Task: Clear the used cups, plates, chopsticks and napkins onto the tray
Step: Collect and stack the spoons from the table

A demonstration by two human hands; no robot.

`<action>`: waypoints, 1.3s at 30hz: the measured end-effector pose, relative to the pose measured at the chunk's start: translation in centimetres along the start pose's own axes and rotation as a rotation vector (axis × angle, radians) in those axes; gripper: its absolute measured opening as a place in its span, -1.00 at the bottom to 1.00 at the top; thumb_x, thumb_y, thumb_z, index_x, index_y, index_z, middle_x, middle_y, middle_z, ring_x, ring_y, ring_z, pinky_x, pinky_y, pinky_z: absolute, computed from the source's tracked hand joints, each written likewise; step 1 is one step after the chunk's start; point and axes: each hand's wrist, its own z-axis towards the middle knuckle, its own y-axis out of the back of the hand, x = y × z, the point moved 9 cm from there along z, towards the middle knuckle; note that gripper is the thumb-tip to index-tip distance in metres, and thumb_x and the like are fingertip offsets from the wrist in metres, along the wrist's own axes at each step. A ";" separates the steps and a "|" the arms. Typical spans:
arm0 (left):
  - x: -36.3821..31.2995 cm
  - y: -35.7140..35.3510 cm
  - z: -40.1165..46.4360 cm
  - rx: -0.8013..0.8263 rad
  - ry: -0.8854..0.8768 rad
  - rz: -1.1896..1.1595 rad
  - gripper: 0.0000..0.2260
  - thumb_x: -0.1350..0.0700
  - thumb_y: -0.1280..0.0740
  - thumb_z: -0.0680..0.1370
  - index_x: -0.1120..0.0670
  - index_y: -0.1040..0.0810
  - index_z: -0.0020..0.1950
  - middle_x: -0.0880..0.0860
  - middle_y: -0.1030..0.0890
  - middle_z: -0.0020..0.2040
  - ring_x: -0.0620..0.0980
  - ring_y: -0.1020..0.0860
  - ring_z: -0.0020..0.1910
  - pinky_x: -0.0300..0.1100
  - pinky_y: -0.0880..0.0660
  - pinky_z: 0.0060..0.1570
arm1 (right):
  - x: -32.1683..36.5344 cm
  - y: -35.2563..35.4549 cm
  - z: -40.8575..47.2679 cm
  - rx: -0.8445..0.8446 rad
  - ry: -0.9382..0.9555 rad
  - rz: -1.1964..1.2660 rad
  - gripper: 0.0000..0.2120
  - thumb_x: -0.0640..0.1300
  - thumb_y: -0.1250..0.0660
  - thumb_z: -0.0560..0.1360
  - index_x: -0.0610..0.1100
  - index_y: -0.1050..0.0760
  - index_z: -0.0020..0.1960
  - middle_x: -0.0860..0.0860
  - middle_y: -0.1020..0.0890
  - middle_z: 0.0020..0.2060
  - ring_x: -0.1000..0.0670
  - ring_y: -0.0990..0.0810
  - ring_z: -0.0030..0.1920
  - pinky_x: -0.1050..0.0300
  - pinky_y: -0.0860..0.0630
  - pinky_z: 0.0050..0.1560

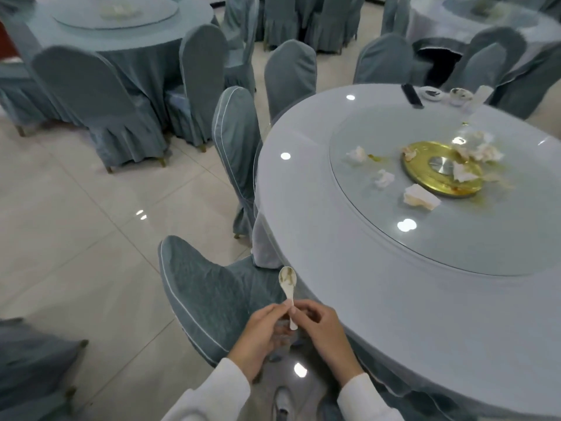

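Banquet hall it was, pale tiled floor (76, 208) and rows of grey-blue covered chairs (100, 107) round cloth-draped tables. Nearest was the big round table (379, 314) on my right, its glass turntable (455, 238) smeared with sauce around a gold centre disc (441, 170). Crumpled napkins (420, 197) lay scattered over that turntable, several of them on or just beside the disc. At the far rim sat a small dish (432, 93), a small cup (460, 95) and a dark flat object (412, 95) (chopsticks or a holder, too blurred to tell). No tray was in view anywhere, so I judged it was off-camera.

Close in, one chair (209, 299) stood just below my hands, clear of the table edge. My left hand (261, 332) and right hand (321, 326) met over it, fingers of both curled and pinching the handle of a soiled white soup spoon (288, 287), bowl end pointing up and away.

Risks, as I judged them: the spoon was held only by fingertips on a slick ceramic handle, so a sloppy hand-to-hand pass could drop it onto the tiles and chip it. Residue in the bowl could drip on the chair cover if tilted. Reaching across the greasy glass for napkins could drag a white sleeve (212, 393) through sauce.
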 end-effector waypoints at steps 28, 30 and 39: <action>-22.3 24.5 11.8 0.232 -0.007 0.241 -0.76 -0.01 -0.49 0.59 0.16 -0.68 0.08 0.14 -0.76 0.01 0.15 -0.74 0.03 0.07 -0.69 0.12 | 9.7 -24.5 17.3 -0.423 -0.049 0.086 -0.81 0.14 -0.45 0.55 0.07 -0.74 0.02 -0.04 -0.77 -0.08 0.02 -0.74 -0.07 0.20 -0.64 -0.05; -23.4 24.7 13.2 0.213 -0.024 0.254 -0.78 0.01 -0.49 0.59 0.17 -0.71 0.05 0.13 -0.76 -0.02 0.14 -0.75 0.02 0.00 -0.70 0.06 | 9.7 -24.4 18.9 -0.433 -0.042 0.116 -0.81 0.12 -0.46 0.55 0.02 -0.72 -0.05 -0.08 -0.76 -0.14 0.02 -0.71 -0.13 0.21 -0.61 -0.09; -30.5 23.6 19.4 0.156 -0.003 0.266 -0.79 0.07 -0.49 0.59 0.22 -0.71 0.05 0.27 -0.73 -0.05 0.13 -0.70 -0.12 -0.04 -0.67 -0.04 | 12.2 -22.6 26.6 -0.369 -0.023 0.177 -0.71 0.26 -0.48 0.50 0.04 -0.72 -0.04 -0.01 -0.77 -0.11 0.04 -0.75 -0.06 0.19 -0.64 0.04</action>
